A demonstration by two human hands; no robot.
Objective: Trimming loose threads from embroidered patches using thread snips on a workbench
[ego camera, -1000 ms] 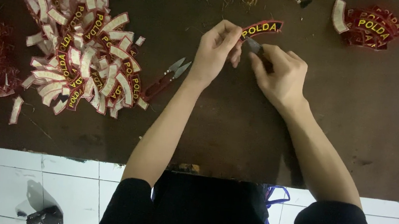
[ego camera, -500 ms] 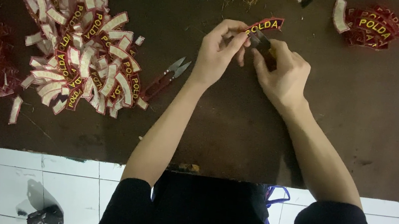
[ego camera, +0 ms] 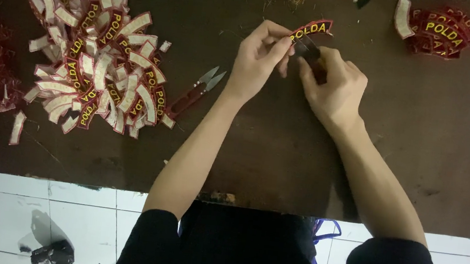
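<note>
**One patch in hand, a large heap untouched**

While a curved red patch [ego camera: 311,30] with yellow lettering is pinched in the left hand [ego camera: 262,58] near the middle of the table's far edge, a small dark tool [ego camera: 313,53] is gripped in the right hand [ego camera: 334,87] and held against it. Judging by the piles, little is finished: a small stack of patches [ego camera: 444,32] is gathered at the far right corner, whereas a large loose heap [ego camera: 96,57] is spread over the far left part. Red-handled snips [ego camera: 195,91] are left lying beside that heap. The dark brown table [ego camera: 450,162] is dimly lit, and a white tiled floor [ego camera: 2,211] is seen below its near edge.
</note>
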